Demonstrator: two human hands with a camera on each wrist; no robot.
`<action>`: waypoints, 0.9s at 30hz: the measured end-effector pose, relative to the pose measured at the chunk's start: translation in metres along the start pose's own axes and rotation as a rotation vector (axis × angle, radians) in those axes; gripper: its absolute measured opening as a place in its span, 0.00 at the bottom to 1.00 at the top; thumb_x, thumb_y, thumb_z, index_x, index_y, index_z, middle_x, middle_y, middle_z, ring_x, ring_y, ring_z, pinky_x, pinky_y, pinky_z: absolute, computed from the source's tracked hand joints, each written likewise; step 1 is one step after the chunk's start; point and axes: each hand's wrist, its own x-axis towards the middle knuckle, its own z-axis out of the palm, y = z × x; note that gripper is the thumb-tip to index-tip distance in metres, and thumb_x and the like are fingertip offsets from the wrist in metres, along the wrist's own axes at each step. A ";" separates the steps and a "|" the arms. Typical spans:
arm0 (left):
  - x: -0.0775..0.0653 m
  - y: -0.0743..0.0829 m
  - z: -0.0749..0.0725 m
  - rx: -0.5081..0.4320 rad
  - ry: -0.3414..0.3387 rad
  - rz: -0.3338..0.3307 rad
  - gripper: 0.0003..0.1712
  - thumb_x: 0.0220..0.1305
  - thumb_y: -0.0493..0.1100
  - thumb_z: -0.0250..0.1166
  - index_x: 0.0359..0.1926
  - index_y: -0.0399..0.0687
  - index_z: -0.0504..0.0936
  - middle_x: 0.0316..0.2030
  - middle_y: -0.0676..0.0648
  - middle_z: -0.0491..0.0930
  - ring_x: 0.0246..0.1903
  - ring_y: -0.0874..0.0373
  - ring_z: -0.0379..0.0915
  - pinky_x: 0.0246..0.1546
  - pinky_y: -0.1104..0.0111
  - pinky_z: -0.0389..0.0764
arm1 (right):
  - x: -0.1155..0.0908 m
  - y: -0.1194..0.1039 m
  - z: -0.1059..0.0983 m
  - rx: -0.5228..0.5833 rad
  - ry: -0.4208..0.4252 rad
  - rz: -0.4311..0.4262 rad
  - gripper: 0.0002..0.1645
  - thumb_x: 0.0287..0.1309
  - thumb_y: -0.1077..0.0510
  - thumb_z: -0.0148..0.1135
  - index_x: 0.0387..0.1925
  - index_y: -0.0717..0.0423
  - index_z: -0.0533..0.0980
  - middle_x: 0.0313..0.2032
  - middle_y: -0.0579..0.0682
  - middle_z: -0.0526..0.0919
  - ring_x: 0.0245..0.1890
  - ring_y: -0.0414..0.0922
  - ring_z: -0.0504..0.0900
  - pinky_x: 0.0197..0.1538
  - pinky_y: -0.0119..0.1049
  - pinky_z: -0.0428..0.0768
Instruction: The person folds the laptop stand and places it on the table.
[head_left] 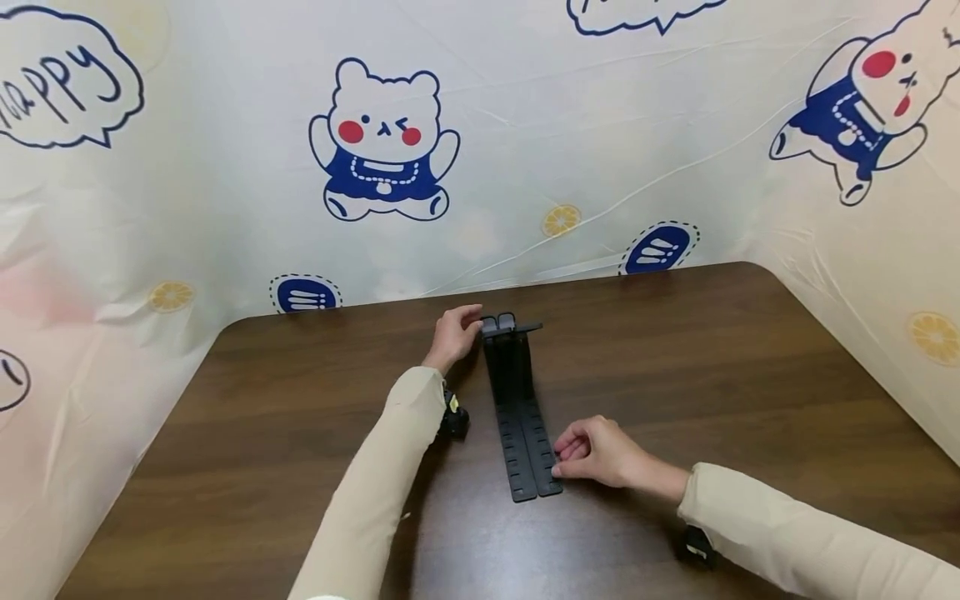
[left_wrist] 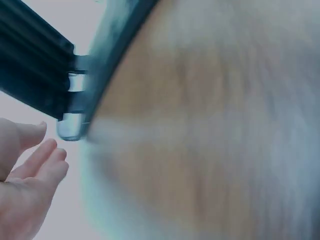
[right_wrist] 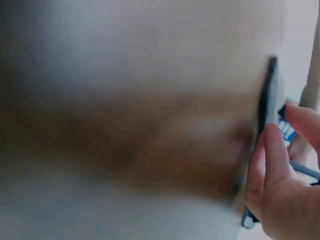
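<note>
A long black foldable stand [head_left: 512, 375] lies on the table, with two rows of short slots along its near part. An upright section with small tabs and a bar sticking out to the right rises at its far end. My left hand [head_left: 453, 335] is beside that far end, fingertips close to the tabs; in the left wrist view, a gap shows between its thumb and fingers. My right hand [head_left: 603, 454] is at the near right edge of the stand, thumb and fingertips at the rim. In the right wrist view, the thumb [right_wrist: 302, 122] stands apart from the fingers.
Brown wooden table [head_left: 675, 358] surrounds the stand. A patterned cloth [head_left: 510, 150] hangs behind it and at both sides. A black wrist camera [head_left: 454, 417] is strapped under the left sleeve, another [head_left: 697, 546] under the right sleeve.
</note>
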 end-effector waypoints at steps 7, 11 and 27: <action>-0.035 0.019 -0.029 -0.043 0.066 0.046 0.15 0.62 0.37 0.54 0.50 0.38 0.74 0.44 0.39 0.75 0.45 0.50 0.71 0.47 0.61 0.71 | 0.035 -0.003 -0.017 -0.038 0.214 -0.052 0.10 0.48 0.64 0.63 0.33 0.68 0.76 0.28 0.51 0.80 0.28 0.43 0.77 0.33 0.33 0.77; -0.059 0.030 -0.033 -0.096 0.110 0.034 0.12 0.59 0.38 0.58 0.42 0.36 0.78 0.37 0.42 0.78 0.38 0.53 0.74 0.41 0.64 0.74 | 0.054 -0.002 -0.022 -0.019 0.311 -0.053 0.11 0.51 0.64 0.61 0.36 0.67 0.76 0.33 0.54 0.81 0.32 0.45 0.78 0.37 0.37 0.77; -0.101 0.040 -0.013 -0.178 0.056 0.109 0.06 0.50 0.32 0.65 0.33 0.36 0.80 0.29 0.44 0.80 0.29 0.56 0.76 0.31 0.69 0.78 | 0.080 0.004 -0.014 0.030 0.355 -0.067 0.10 0.49 0.66 0.63 0.34 0.68 0.76 0.33 0.57 0.81 0.31 0.47 0.79 0.37 0.38 0.78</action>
